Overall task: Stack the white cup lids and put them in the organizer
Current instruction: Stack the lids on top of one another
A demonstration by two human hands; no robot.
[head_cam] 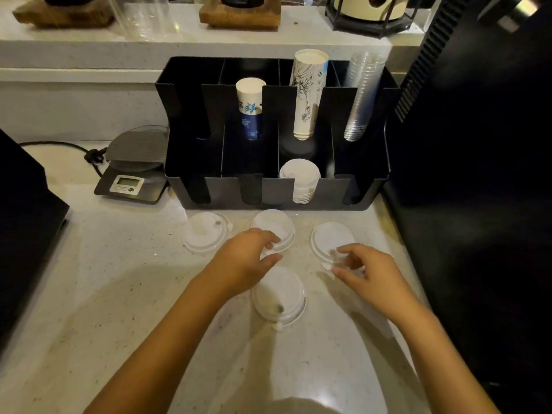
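Several white cup lids lie flat on the pale counter in front of the black organizer (277, 191). One lid (203, 236) is at the left, one (276, 225) in the middle, one (330, 237) at the right and one (279, 294) nearer to me. My left hand (248, 258) hovers at the near edge of the middle lid, fingers spread, holding nothing. My right hand (363, 268) has its fingers curled at the near edge of the right lid, touching it. A stack of white lids (301, 180) stands in the organizer's third front slot.
The organizer's back slots hold paper cup stacks (307, 94) and clear plastic cups (361, 97). A digital scale (133, 171) with a cable sits left of it. Dark machines stand at the left edge (24, 222) and the right side (478, 144). A raised shelf runs behind.
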